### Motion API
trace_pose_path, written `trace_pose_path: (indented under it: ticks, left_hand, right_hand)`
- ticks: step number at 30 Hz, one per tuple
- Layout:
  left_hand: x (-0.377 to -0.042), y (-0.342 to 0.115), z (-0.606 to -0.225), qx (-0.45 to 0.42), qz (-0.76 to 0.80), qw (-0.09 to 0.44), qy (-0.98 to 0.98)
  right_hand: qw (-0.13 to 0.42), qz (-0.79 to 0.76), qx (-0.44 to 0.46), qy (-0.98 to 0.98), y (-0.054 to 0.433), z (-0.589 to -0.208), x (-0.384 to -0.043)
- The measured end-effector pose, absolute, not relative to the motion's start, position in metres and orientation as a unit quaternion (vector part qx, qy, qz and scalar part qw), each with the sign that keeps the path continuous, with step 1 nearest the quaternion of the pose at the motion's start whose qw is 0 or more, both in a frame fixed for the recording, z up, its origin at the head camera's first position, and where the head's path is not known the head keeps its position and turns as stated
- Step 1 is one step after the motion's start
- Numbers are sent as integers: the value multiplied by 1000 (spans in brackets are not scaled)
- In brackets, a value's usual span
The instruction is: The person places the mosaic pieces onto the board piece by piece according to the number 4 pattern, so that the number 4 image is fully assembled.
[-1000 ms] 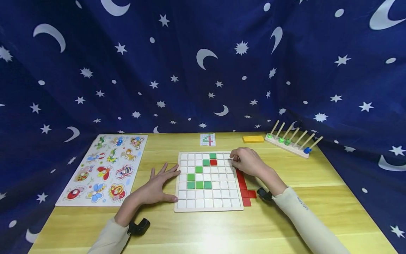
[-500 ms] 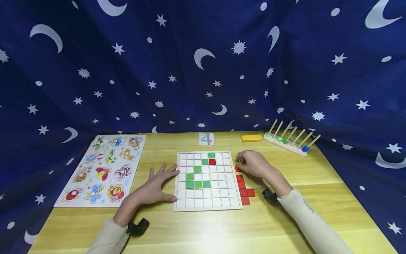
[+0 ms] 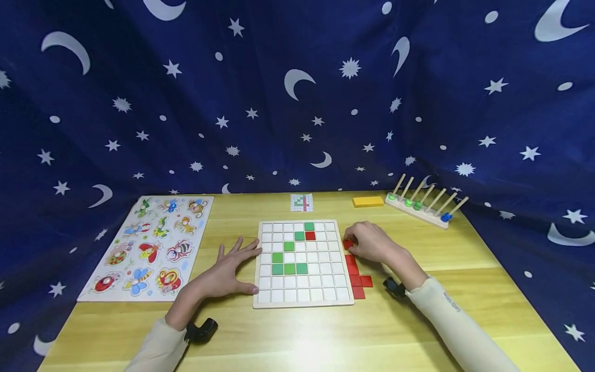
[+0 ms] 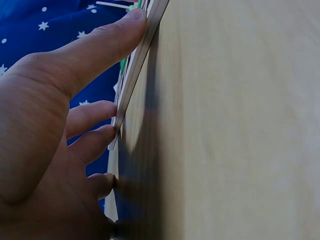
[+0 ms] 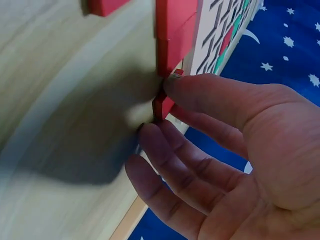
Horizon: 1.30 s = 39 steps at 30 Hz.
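A square wooden grid board (image 3: 302,305) lies on the table with white cells, several green tiles (image 3: 290,268) and one red tile (image 3: 310,236) set in it. My left hand (image 3: 222,276) has its fingers spread along the board's left side, thumb and fingertips at the edge. At the board's right side my right hand (image 3: 374,243) pinches a loose red tile (image 5: 162,106) between thumb and fingers; the tile is tilted in the right wrist view. More red tiles (image 3: 351,265) lie nearer me along that same edge.
Behind the board lies a small pattern card (image 3: 302,202), with a yellow block (image 3: 368,202) to its right. A peg rack (image 3: 417,212) with green and blue rings stands at the back right. An insect puzzle board (image 3: 149,248) occupies the left. A starry blue cloth (image 3: 260,62) hangs behind.
My right hand has gone from the board's upper right corner to the red tile just beside the board and now pinches it. My left hand stays at the left edge.
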<state>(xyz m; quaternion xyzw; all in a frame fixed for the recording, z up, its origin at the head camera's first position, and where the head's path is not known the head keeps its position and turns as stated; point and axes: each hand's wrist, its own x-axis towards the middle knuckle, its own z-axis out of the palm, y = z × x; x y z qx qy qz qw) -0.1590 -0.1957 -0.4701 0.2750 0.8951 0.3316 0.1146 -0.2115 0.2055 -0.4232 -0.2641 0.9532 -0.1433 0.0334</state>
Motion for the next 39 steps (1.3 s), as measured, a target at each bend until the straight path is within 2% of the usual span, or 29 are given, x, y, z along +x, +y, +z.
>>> trace_pose_path:
  ticks: [23, 39]
  left_hand:
    - [-158, -194, -468, 269, 330, 118, 897]
    - [-159, -195, -471, 273, 330, 115, 896]
  right_hand:
    - [11, -162, -289, 943, 156, -411, -205]
    - [7, -162, -321, 933, 125, -425, -209]
